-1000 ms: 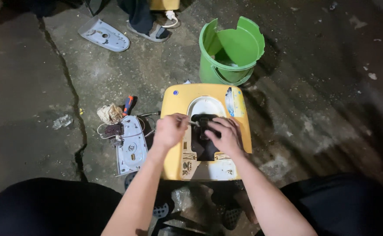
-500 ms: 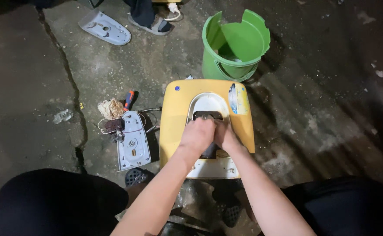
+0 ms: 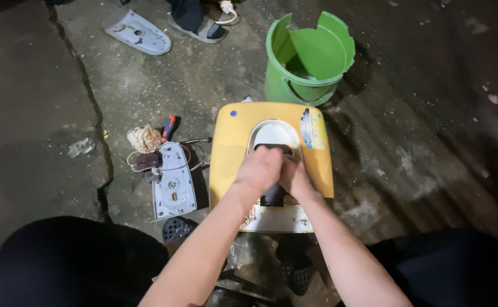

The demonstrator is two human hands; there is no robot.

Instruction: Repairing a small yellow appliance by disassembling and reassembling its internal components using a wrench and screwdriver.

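Observation:
A yellow plastic stool (image 3: 230,153) with a white oval centre stands on the concrete floor in front of me. A black part (image 3: 274,195) lies on the white centre. Both hands are pressed together over it: my left hand (image 3: 258,170) covers its upper end, and my right hand (image 3: 295,177) grips it from the right. Most of the black part is hidden under my fingers. Whether the hands are only holding it or turning it cannot be told.
A broken green bucket (image 3: 308,57) stands behind the stool. Left of the stool lie a grey iron soleplate (image 3: 173,182), a red-handled screwdriver (image 3: 168,128), a crumpled rag (image 3: 144,138) and wires. Farther back are a second grey plate (image 3: 137,31) and another person's sandalled foot (image 3: 199,29).
My left hand moved right and closed in over the black part beside my right hand. The view shifted slightly closer to the stool.

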